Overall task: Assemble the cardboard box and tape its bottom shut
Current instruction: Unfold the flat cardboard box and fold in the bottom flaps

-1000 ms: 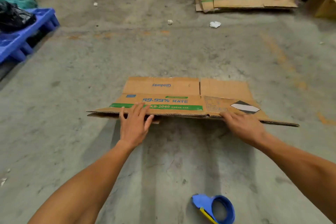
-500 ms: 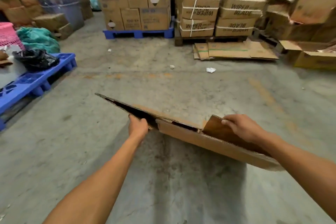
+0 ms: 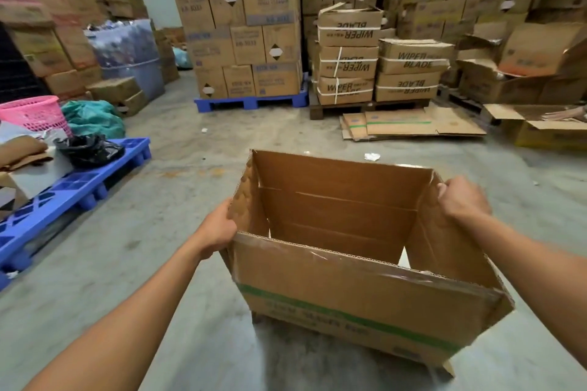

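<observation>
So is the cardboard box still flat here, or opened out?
Opened out: the cardboard box stands as a rectangular tube, all four walls apart.

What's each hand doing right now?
Left hand: grips the cardboard box at its left flap.
Right hand: grips the box's right flap.

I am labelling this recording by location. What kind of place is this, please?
Most likely a warehouse or storeroom: stacked cartons stand on a blue pallet, strapped "WIPER BLADE" boxes sit beside them, and flattened cardboard lies on the concrete floor.
</observation>
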`<state>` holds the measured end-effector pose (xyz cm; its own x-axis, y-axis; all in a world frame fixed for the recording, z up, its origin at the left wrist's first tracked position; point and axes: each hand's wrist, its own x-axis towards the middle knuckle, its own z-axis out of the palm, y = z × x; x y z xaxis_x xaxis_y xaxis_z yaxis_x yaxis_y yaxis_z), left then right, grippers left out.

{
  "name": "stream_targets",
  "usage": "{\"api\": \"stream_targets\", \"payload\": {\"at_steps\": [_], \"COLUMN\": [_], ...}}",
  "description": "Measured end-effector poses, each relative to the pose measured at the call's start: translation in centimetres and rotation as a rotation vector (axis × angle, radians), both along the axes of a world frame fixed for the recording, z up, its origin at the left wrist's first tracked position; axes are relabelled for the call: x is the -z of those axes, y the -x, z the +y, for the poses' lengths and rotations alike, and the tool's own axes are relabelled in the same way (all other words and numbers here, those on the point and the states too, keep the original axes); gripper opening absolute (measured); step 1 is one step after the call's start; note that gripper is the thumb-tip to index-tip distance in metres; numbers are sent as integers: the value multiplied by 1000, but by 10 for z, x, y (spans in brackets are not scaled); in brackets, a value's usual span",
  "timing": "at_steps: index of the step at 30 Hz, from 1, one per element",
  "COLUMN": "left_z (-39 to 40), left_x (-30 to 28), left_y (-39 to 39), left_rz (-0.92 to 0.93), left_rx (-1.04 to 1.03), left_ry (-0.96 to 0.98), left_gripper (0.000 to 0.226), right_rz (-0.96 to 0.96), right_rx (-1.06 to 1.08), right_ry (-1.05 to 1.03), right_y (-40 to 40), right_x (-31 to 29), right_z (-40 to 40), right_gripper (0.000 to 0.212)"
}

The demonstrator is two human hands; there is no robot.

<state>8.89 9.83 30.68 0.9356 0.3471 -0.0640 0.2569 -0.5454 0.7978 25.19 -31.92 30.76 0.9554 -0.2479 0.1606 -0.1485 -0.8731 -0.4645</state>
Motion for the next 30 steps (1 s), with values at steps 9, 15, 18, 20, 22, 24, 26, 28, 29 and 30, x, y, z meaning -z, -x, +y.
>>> {"api": "stream_targets", "payload": {"at_steps": [9, 15, 18, 20, 22, 24, 26, 28, 29, 30], "left_z": [-22, -34, -38, -34, -21, -9, -2, 0, -3, -5], "left_x": [2, 7, 10, 10, 10, 10, 10, 11, 10, 9], "left_y": [-17, -25, -27, -21, -12, -1, 10, 19, 23, 25], "left_rz": [49, 121, 151, 177, 229, 283, 335, 383, 402, 407], "left_rx": [151, 270, 272, 270, 277, 311, 352, 370, 367, 352], "left_ry": [13, 9, 2, 35, 69, 104, 112, 84, 75, 60], "left_gripper": [87, 97, 102, 107, 110, 108, 105, 108, 109, 110], "right_rz": [189, 225, 196, 150, 111, 108, 140, 170, 183, 186], "right_rx": [-367, -576, -536, -480, -396, -284, -171, -135, -141, -152], "right_ry": [-68, -44, -27, -41, -92, -127, -146, -155, -150, -140], "right_y": [53, 112, 102, 81, 56, 31, 15, 11, 11, 11], "right_x": [28, 42, 37, 30, 21, 16, 15, 16, 16, 18], "right_z": [-20, -50, -40, -33, -34, -41, -45, -41, -37, -35], "right_gripper": [84, 104, 100, 98, 92, 87, 86, 88, 89, 89]}}
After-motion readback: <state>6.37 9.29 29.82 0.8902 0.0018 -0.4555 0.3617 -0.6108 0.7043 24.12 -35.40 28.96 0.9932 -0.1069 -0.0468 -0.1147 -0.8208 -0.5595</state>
